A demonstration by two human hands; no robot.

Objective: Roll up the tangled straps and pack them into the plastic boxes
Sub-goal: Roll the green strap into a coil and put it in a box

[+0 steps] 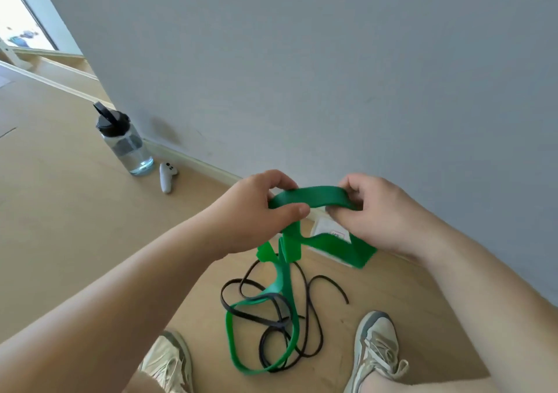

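Up at centre frame: a green strap (314,194), flat, wide, rubbery-smooth, arched in a short span between both hands. Left hand (262,211) at the arch's left end, thumb on the near side, fingers curled over the top, pinching the band. Right hand (377,211) at the right end, fingers folded round the band, back of the hand toward the camera. Bare forearms reaching in from the lower corners.

Below the hands, more of the same green band, kinking and folding like ribbon down to the floor (75,211), ending in a long loop at lower centre. Tangled through that loop: a black strap (241,313), narrow, in loose coils, one thin free end pointing right.

Floor pale wood, matte. Grey wall (332,60) close behind, edged by a pale skirting board (196,161) running diagonally. Pale packet (324,226) with a label under the right hand, mostly hidden. Light sneakers (377,347) either side of the tangle. Open floor off to the left, up to a clear water bottle (126,145) with a black lid and a white controller (166,176) just beside it.
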